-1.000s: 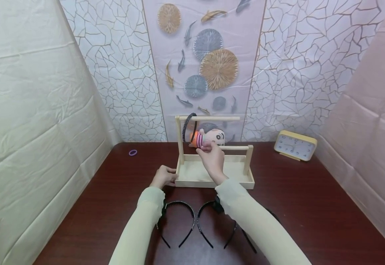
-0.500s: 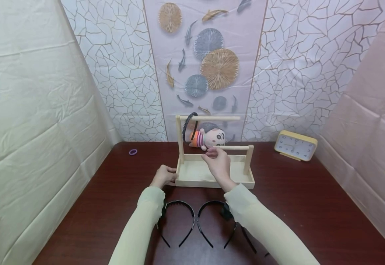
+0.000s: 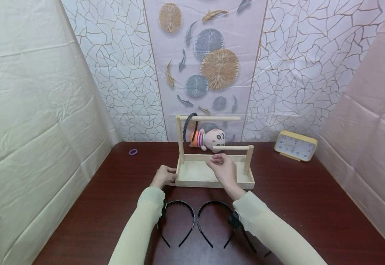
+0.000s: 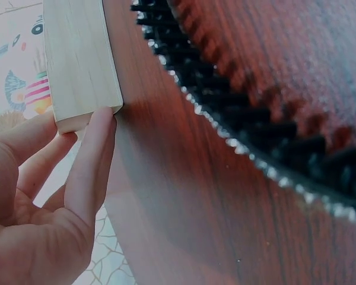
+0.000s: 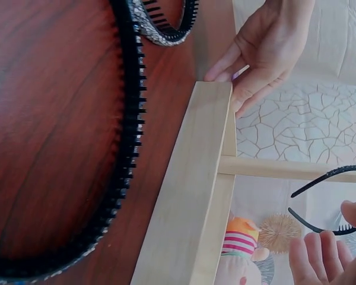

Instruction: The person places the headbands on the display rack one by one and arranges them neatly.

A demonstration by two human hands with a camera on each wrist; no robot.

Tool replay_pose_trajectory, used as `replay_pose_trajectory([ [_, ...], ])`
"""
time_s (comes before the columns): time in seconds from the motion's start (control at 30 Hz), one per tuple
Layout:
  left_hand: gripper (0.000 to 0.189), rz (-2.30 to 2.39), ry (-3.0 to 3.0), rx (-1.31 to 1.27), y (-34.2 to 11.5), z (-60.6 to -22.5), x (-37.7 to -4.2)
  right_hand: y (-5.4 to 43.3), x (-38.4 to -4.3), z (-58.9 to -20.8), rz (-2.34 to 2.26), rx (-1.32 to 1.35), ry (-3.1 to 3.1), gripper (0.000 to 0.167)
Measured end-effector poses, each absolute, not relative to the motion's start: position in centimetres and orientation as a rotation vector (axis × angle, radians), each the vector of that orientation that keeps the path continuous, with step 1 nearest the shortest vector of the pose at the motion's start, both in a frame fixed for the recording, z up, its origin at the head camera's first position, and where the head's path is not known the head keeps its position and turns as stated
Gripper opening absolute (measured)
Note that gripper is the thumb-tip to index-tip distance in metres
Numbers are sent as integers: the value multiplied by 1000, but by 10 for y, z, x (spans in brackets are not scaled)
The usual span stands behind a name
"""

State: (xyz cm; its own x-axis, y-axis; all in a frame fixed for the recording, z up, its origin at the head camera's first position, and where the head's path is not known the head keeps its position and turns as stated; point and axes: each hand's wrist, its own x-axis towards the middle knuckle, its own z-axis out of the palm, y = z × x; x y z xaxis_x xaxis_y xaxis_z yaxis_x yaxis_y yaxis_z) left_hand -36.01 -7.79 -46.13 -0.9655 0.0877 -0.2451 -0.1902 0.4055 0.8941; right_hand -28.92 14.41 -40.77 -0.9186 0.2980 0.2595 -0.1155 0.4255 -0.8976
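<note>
A pale wooden rack [image 3: 212,184] with a shallow tray base and two bars stands on the table. My left hand [image 3: 162,176] grips the tray's left end, thumb and fingers around its corner [image 4: 86,122]. Over the tray, below the shorter bar, hovers my right hand [image 3: 224,170], its fingers loosely bent and holding nothing. A black toothed headband [image 3: 185,127] hangs near the left end of the taller bar. In front of the rack lie a headband [image 3: 192,213] with glittery trim, a second headband [image 3: 199,218], and further black bands [image 3: 249,241] partly covered by the right sleeve.
Behind the rack lies a plush doll [image 3: 215,139] in a striped top. A yellow-framed clock [image 3: 295,146] stands at the back right, and a purple ring [image 3: 133,152] lies at the back left. Fabric walls enclose the dark red table [image 3: 112,206].
My right hand has drawn back from near the hanging headband, moving right, down and towards me. The left hand stays on the tray's end, and the hanging headband keeps its place.
</note>
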Motion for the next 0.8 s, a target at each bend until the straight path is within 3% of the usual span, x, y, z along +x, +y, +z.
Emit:
replay_pose_trajectory([
  [0.8,39,1588,2396,-107,-78,-461,-362,180,-254,-422,1596,-150,-2338,27],
])
